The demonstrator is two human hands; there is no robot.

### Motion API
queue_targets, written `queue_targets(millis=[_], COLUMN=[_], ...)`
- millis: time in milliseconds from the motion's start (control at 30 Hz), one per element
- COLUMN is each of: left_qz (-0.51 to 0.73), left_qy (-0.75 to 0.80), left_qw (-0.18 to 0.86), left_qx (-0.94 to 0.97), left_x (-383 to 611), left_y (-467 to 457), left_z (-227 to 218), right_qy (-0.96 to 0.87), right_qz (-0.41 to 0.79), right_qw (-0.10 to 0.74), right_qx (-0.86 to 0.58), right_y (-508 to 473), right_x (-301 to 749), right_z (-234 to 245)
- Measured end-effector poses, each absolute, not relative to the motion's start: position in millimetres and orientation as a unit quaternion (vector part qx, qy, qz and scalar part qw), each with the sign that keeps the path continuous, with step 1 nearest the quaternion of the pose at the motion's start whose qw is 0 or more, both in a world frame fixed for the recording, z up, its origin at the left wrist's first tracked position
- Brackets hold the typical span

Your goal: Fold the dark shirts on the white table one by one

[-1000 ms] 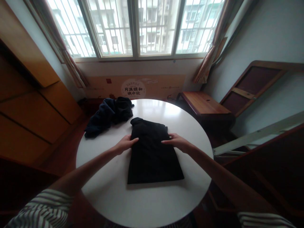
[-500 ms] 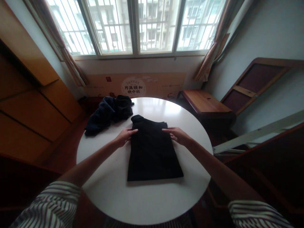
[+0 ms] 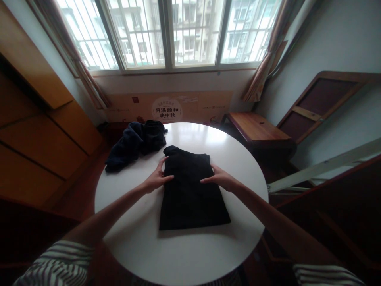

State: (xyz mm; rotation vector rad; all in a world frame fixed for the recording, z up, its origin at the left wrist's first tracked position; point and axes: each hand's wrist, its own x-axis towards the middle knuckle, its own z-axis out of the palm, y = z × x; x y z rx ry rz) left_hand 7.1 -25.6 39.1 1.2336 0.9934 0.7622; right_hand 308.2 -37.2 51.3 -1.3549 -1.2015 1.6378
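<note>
A folded black garment (image 3: 193,198) lies flat on the round white table (image 3: 184,254), its wide end toward me and a raised bunched bit at the far left corner. Along its left edge rests my left hand (image 3: 156,178), open, fingers stretched away from me and the thumb lying on the cloth. My right hand (image 3: 222,177) mirrors it at the right edge, also open, with its thumb reaching inward over the fabric. Some of the fingertips are hard to make out against the dark cloth.
Crumpled dark blue and black clothes (image 3: 137,141) lie at the table's far left edge. Beyond the table on the right stands a wooden bench (image 3: 257,127). Orange-brown cabinets (image 3: 38,151) line the left side, and a barred window (image 3: 193,35) is ahead.
Both hands have loosened from pinching the garment's side edges. Their thumbs have spread toward me over the cloth, away from the fingers. The garment has hardly moved.
</note>
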Motion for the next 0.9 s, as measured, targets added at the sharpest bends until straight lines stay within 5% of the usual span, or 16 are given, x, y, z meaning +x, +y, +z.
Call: queue_targets(millis=[267, 500, 733, 900], left_qz=[0.394, 0.393, 0.405, 0.409], left_qy=[0.420, 0.416, 0.417, 0.407], left_qw=[0.649, 0.659, 0.637, 0.591], left_qx=[0.498, 0.488, 0.506, 0.564], left_x=[7, 8, 4, -3], left_y=[-35, -37, -40, -76], left_z=[52, 51, 55, 113], right_qy=[-0.427, -0.378, -0.430, -0.513], right_qz=[0.673, 0.713, 0.606, 0.492], right_qw=[0.430, 0.420, 0.497, 0.551], right_qx=[-0.424, -0.415, -0.449, -0.437], right_y=[-62, -63, -71, -106], right_x=[307, 303, 295, 294], right_z=[56, 60, 68, 109])
